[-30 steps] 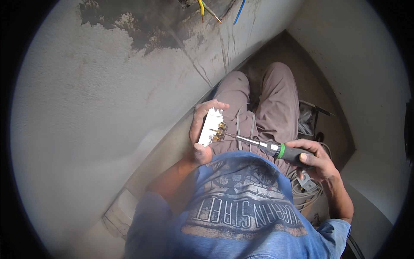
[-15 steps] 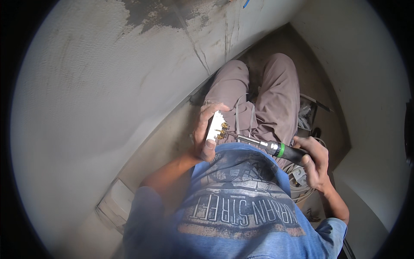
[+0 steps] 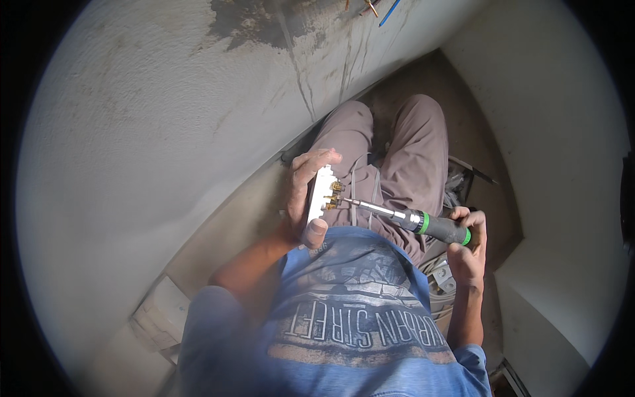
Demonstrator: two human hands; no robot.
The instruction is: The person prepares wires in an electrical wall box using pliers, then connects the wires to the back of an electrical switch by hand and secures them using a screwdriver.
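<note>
In front of my lap, my left hand [image 3: 297, 195] grips a white electrical socket or switch insert [image 3: 318, 193] by its two ends, fingers at the far end and thumb at the near one. Brass terminals [image 3: 335, 188] stick out from its right side. My right hand [image 3: 469, 255] is closed around the rear of a screwdriver [image 3: 442, 229] with a dark handle and green bands. Its metal shaft points left, the tip at or very close to the lower terminals; whether it touches a screw is too small to tell.
My bent legs [image 3: 417, 149] lie beyond my hands. Blue wire [image 3: 390, 12] hangs by the stained wall [image 3: 152, 112]. White sockets [image 3: 443, 278] and coiled cable are right of my shirt, an open container [image 3: 456, 186] beside my leg, a pale box [image 3: 162, 311] at lower left.
Both hands sit slightly further left in the picture, still holding the insert and screwdriver. My right hand has shifted back along the handle, showing its green end, and its fingers have changed position.
</note>
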